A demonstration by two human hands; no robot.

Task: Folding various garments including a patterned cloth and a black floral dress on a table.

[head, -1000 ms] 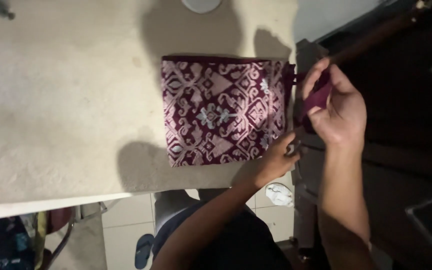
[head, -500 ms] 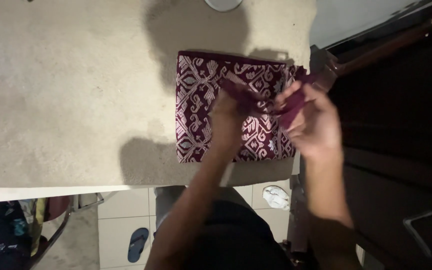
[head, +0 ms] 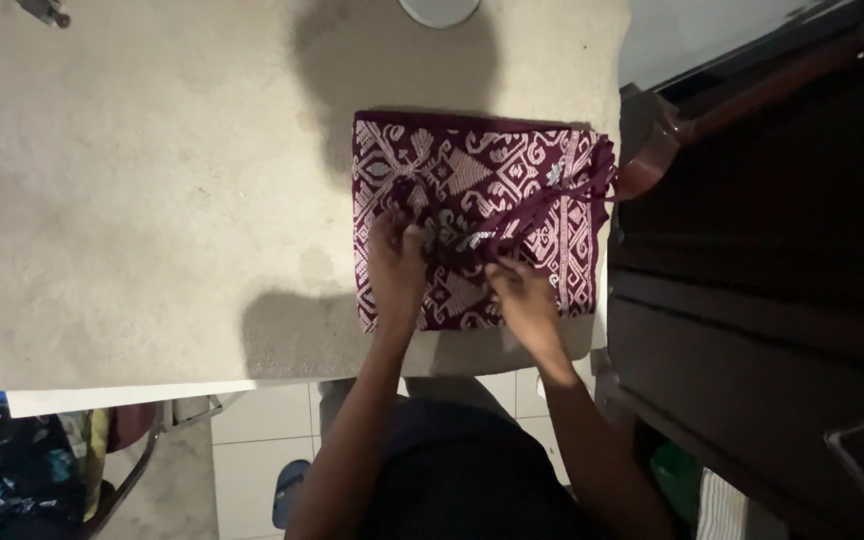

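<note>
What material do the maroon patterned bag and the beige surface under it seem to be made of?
Maroon patterned bag: it looks like woven cloth, matte, with a pale silvery geometric design that seems woven in; its maroon drawstring bends softly, probably fabric cord. Beige surface: probably felt or thick padding cloth, since it looks fuzzy, dull and faintly mottled, with no shine.

Two bare forearms reach forward from the bottom of the view, angled slightly toward each other. The left hand (head: 397, 265) lies palm down, fingers curled at the tips. The right hand (head: 522, 295) sits just beside it, a little nearer the body, fingers bent inward toward the left hand, thumb tucked
</note>
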